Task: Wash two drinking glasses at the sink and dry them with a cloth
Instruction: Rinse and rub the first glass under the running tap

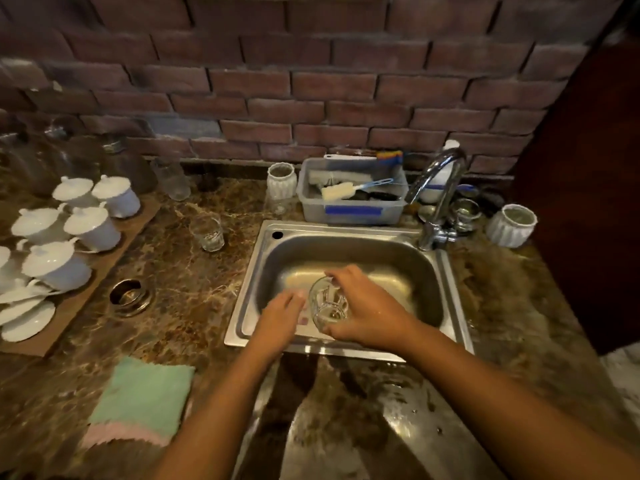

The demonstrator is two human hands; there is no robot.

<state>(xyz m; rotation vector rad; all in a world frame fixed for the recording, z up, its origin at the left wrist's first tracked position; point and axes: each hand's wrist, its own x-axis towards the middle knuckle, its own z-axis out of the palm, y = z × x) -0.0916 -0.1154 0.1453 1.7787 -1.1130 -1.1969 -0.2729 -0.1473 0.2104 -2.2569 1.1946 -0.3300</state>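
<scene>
Glass held over the sink basin: one hand grasping, one free

Right hand (360, 306) has its grip closed round a clear glass (327, 303), fingers over the upper side and thumb beneath; the glass is tilted above the basin of the steel sink (349, 229). Left hand (282, 315) sits just beside the glass with fingers extended, grip released and holding nothing. Motion blur hides whether the fingertips touch it. Second glass (206, 233) stands upright on the bench (180, 289), left of the sink and apart from it. Folded green-and-pink cloth (142, 400) lies flat near the front bench edge, left of the left forearm. Tap (440, 199) stands at the sink's far right corner — grey tub (349, 202) of brushes behind the sink, white lidded cups (93, 226) far left
</scene>
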